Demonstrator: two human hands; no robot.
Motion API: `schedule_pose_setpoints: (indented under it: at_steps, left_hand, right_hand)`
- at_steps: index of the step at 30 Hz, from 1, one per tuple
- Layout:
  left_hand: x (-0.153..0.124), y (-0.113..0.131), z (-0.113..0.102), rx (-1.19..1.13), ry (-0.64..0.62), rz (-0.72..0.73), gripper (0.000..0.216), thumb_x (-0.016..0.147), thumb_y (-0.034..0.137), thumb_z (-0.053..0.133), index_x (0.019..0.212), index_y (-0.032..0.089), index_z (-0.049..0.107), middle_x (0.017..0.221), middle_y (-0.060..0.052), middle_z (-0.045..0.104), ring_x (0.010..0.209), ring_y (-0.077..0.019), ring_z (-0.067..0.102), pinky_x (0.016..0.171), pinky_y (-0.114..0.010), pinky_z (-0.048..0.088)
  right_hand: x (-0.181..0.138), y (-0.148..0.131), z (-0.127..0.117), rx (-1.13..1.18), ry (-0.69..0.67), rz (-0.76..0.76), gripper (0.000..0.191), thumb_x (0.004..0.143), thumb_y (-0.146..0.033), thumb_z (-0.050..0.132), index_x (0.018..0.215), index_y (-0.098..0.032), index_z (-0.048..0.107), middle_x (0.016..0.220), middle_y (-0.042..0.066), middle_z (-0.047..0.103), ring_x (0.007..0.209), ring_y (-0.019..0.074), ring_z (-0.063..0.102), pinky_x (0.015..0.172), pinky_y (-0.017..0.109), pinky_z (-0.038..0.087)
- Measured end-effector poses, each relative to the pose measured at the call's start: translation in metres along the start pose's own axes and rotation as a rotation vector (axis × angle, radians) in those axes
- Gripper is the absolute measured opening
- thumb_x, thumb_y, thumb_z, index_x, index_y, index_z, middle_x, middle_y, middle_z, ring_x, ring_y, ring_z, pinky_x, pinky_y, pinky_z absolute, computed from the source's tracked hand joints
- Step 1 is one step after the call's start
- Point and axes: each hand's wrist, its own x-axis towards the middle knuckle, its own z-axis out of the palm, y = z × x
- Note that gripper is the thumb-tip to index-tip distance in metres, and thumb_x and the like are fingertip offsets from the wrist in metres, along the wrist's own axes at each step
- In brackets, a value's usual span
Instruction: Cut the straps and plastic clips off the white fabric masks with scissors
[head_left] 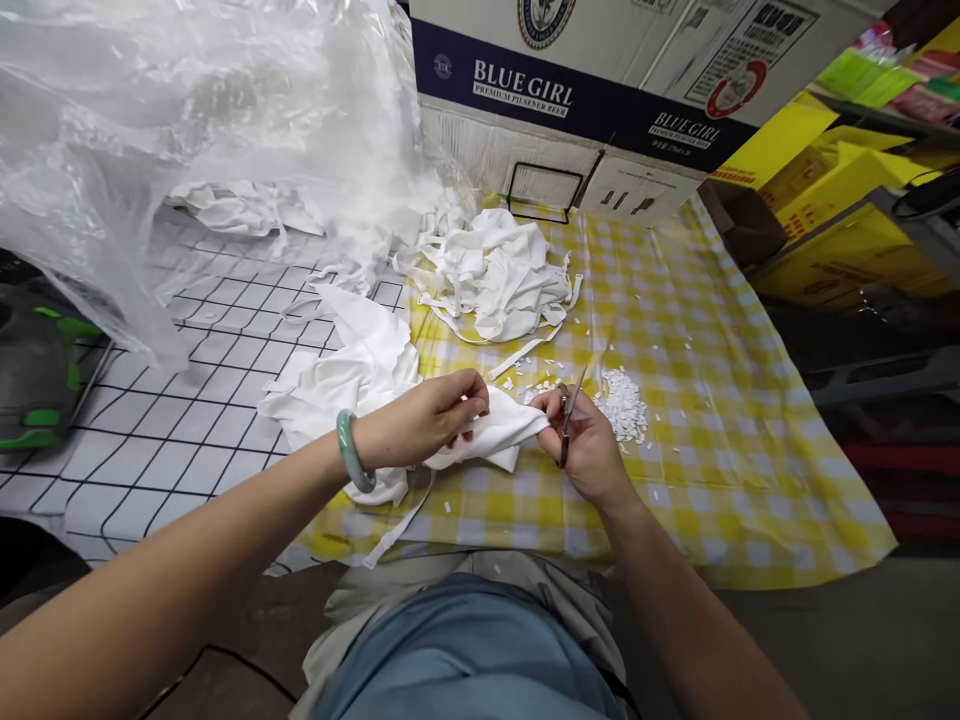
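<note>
A white cloth garment (495, 425) with thin straps is stretched between my two hands over the table. My left hand (431, 415), with a green bangle at the wrist, is closed on its middle part. My right hand (589, 450) pinches the garment's right end and also holds a small pair of scissors (568, 415), blades pointing up and away. The rest of the fabric lies bunched to the left, and one strap (397, 530) trails down toward the table's front edge. Beyond the right hand sits a heap of small white scraps (622, 403).
A pile of white strapped garments (499, 275) lies behind my hands. Clear plastic sheeting (225, 100) covers the back left. A large beer carton (570, 100) stands at the rear with a black wire stand (544, 192) before it. Yellow boxes (847, 200) are at the right.
</note>
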Motion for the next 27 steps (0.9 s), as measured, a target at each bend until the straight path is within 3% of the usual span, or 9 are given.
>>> schedule_pose_setpoints:
  at_steps: [3,6,10,13,16,19,21,24,27]
  left_hand:
    - [-0.007,0.008,-0.013,-0.231,-0.178,-0.189,0.026,0.09,0.043,0.054,0.088,0.018,0.06,0.067,0.003,0.054,0.053,-0.0093,0.046,0.047,-0.02,0.035]
    - [-0.018,0.016,-0.022,-0.348,-0.181,-0.214,0.03,0.087,0.045,0.062,0.078,0.016,0.063,0.065,0.003,0.052,0.051,-0.0069,0.039,0.043,-0.018,0.028]
    - [-0.034,0.024,-0.02,-0.7,-0.015,-0.252,0.024,0.084,0.039,0.069,0.08,0.015,0.066,0.068,0.0,0.055,0.052,-0.0057,0.04,0.045,-0.016,0.03]
    - [-0.042,0.025,-0.011,-0.912,0.071,-0.259,0.022,0.08,0.035,0.073,0.079,0.014,0.066,0.069,0.0,0.057,0.051,-0.0043,0.039,0.047,-0.016,0.033]
    - [-0.045,0.025,-0.005,-0.822,0.11,-0.196,0.022,0.085,0.035,0.07,0.077,0.015,0.069,0.069,-0.001,0.055,0.055,-0.006,0.041,0.049,-0.016,0.035]
    - [-0.044,0.029,-0.001,-0.578,0.222,0.029,0.021,0.089,0.03,0.065,0.078,0.016,0.075,0.092,-0.007,0.06,0.089,-0.0148,0.055,0.078,-0.022,0.048]
    - [-0.04,0.03,0.005,-0.58,0.295,0.14,0.02,0.091,0.026,0.063,0.079,0.017,0.076,0.107,-0.009,0.059,0.107,-0.0194,0.054,0.094,-0.026,0.045]
    - [-0.029,0.027,0.022,-0.779,0.39,0.13,0.021,0.092,0.025,0.06,0.078,0.018,0.074,0.103,-0.006,0.058,0.094,-0.0153,0.056,0.08,-0.023,0.047]
    - [-0.018,0.016,0.045,-0.831,0.457,0.086,0.023,0.094,0.026,0.058,0.077,0.018,0.071,0.101,-0.002,0.052,0.069,-0.0072,0.047,0.06,-0.02,0.04]
  right_hand:
    - [0.013,-0.004,-0.002,0.03,-0.048,-0.034,0.029,0.071,-0.027,0.073,0.077,-0.023,0.045,0.083,-0.001,0.059,0.077,0.0143,0.057,0.073,0.028,0.048]
    - [0.026,-0.005,0.001,0.023,-0.065,-0.052,0.027,0.073,-0.022,0.072,0.08,-0.023,0.046,0.087,-0.001,0.061,0.083,0.0151,0.06,0.08,0.03,0.048]
    - [0.023,-0.005,0.018,0.027,0.062,-0.116,0.022,0.079,-0.02,0.069,0.089,-0.023,0.049,0.109,0.005,0.065,0.109,0.0193,0.061,0.099,0.036,0.045]
    - [0.006,-0.004,0.042,0.174,0.088,-0.201,0.03,0.077,-0.025,0.076,0.095,-0.025,0.051,0.113,0.005,0.062,0.113,0.02,0.06,0.102,0.037,0.045]
    - [-0.005,-0.004,0.063,0.262,0.018,-0.142,0.035,0.071,-0.028,0.082,0.091,-0.025,0.053,0.101,0.002,0.063,0.094,0.0168,0.063,0.087,0.031,0.051]
    - [-0.003,-0.004,0.078,0.354,-0.024,0.028,0.032,0.073,-0.037,0.081,0.083,-0.023,0.055,0.078,-0.002,0.059,0.069,0.0127,0.056,0.067,0.027,0.05]
    - [0.001,-0.002,0.083,0.449,-0.066,0.148,0.036,0.07,-0.044,0.081,0.082,-0.023,0.055,0.074,-0.002,0.057,0.065,0.0127,0.054,0.063,0.027,0.048]
    - [0.002,0.0,0.074,0.476,-0.121,0.223,0.039,0.07,-0.05,0.079,0.083,-0.022,0.055,0.076,-0.002,0.056,0.069,0.0146,0.056,0.066,0.029,0.048]
    - [-0.006,-0.004,0.044,0.063,-0.123,0.152,0.037,0.073,-0.051,0.077,0.086,-0.022,0.058,0.085,0.001,0.06,0.082,0.0183,0.057,0.077,0.033,0.047]
